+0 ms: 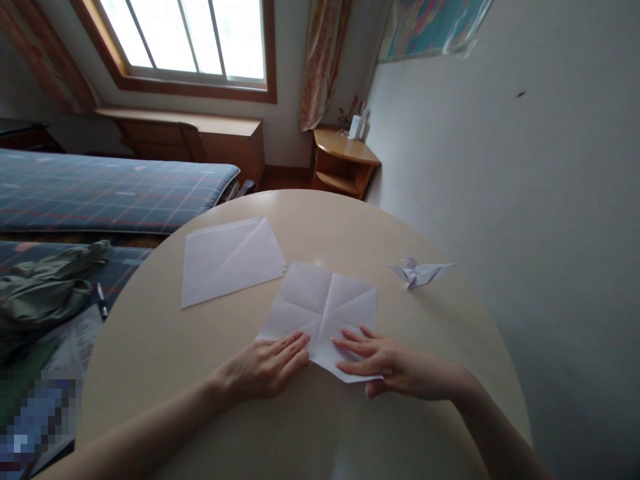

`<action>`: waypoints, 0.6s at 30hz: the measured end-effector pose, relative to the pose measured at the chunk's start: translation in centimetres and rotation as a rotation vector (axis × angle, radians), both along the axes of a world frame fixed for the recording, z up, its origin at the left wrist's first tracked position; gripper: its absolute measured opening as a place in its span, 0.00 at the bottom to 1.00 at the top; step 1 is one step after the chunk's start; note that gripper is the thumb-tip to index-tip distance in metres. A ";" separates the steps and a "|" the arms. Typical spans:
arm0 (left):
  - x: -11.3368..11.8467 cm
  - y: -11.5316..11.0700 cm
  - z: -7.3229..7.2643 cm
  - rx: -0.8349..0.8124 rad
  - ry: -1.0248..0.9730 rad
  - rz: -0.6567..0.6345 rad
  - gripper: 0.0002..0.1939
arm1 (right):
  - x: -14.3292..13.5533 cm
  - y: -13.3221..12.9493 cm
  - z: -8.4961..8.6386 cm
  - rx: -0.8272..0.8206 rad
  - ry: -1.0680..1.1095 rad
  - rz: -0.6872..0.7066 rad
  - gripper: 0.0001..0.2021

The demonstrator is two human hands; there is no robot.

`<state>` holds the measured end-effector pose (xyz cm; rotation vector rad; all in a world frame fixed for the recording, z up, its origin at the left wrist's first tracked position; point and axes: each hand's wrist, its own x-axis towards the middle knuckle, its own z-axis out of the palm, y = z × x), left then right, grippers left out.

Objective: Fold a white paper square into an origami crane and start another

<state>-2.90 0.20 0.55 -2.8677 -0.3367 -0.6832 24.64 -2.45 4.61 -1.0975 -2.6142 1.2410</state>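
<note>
A creased square sheet of white paper (305, 300) lies on the round table, with fold lines crossing at its middle. My left hand (273, 363) rests on its near left edge, fingers close together and laid on the paper, thumb hidden. Across the near right part, my right hand (385, 360) spreads its fingers flat on the sheet. Its thumb sits just off the near edge, which is slightly raised there. A folded white paper crane (417, 272) stands to the right, apart from both hands. Farther left lies a stack of white paper (230, 260) with a diagonal crease.
Under the sheets is a cream round table (200, 373). Left of it, a plaid mattress (125, 193), a green-grey garment (45, 287) and a pen (102, 300) lie close to the rim. A white wall (560, 220) runs along the right. A corner shelf (345, 145) stands beyond.
</note>
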 end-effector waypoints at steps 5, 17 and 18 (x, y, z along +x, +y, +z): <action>0.8 -0.7 0.1 0.037 -0.040 0.061 0.13 | 0.8 0.4 0.1 -0.143 0.093 -0.108 0.14; 1.1 -2.0 -0.3 -0.348 -0.139 0.195 0.16 | -1.6 1.4 -3.5 0.454 0.034 -0.827 0.16; 1.1 -2.0 -0.3 -0.316 -0.096 0.210 0.17 | -1.7 1.5 -3.9 0.490 0.009 -0.843 0.16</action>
